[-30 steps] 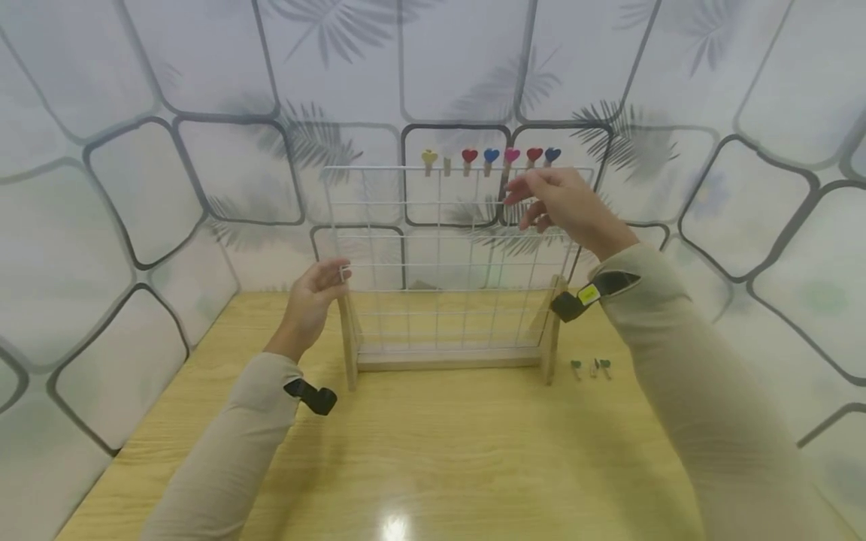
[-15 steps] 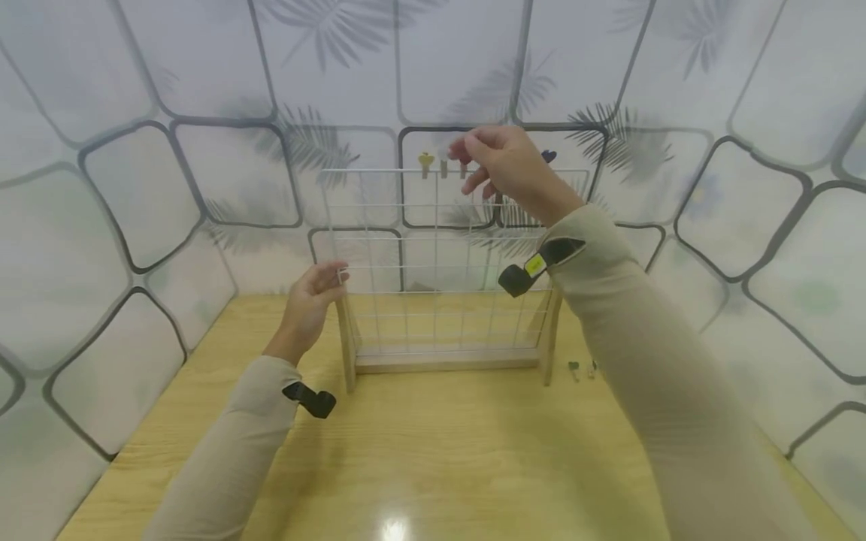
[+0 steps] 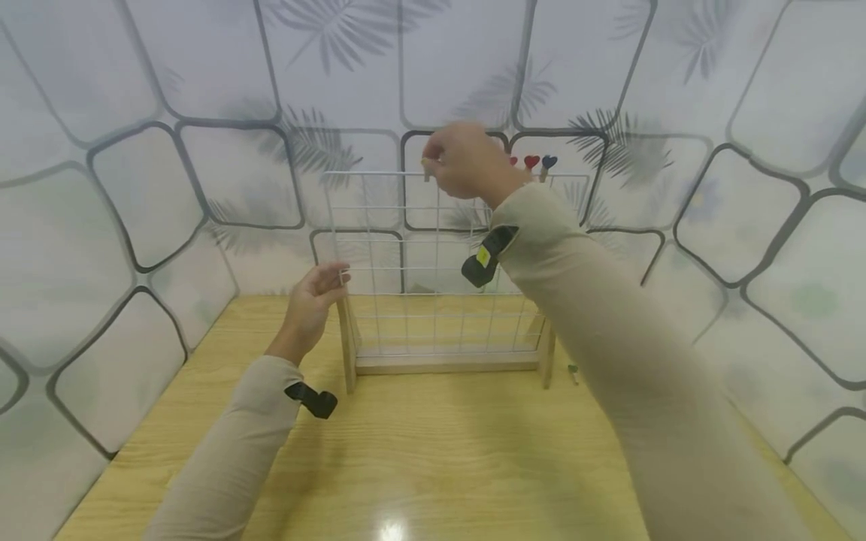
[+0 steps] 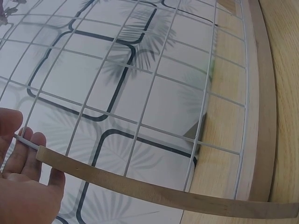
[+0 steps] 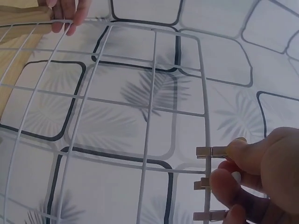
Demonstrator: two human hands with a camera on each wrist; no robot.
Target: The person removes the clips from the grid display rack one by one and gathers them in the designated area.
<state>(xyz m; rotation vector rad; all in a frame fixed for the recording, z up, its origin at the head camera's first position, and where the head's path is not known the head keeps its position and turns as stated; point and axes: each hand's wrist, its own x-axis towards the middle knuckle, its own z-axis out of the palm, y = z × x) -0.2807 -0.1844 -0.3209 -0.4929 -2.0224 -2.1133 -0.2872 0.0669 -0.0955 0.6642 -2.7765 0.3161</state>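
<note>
Head view, and here is the rack [image 3: 379, 173], a white wire grid standing on the table [image 3: 406, 458] between two wooden legs, left leg [image 3: 347, 346] and right leg [image 3: 546, 357], with a base bar [image 3: 446, 367] low down across them. Both hands are on the action! Up top, the right hand [image 3: 467, 161] has thumb and finger clamped on the yellow clip [image 3: 424, 163], which sits on the rack's top wire, left of the middle. Over to the right wrist view: that clip's wooden jaws straddle the wire, the thumb lies on its near end, and two more clips, a middle clip [image 5: 202, 183] and a lower clip [image 5: 203, 216], line up just beside it, partly behind the fingers. Left hand [image 3: 313, 304] now, down the side: thumb and fingers pinch the rack's side wire right at the top of the left leg, and the left wrist view shows that wire between them. Back up on the top wire, right of the right hand, out peek a pink clip [image 3: 513, 161], a red clip [image 3: 531, 162] and a blue clip [image 3: 549, 161], all heart-topped. And there on the table, between the right leg and the right sleeve [image 3: 595, 315], lies a green clip [image 3: 573, 373]
</note>
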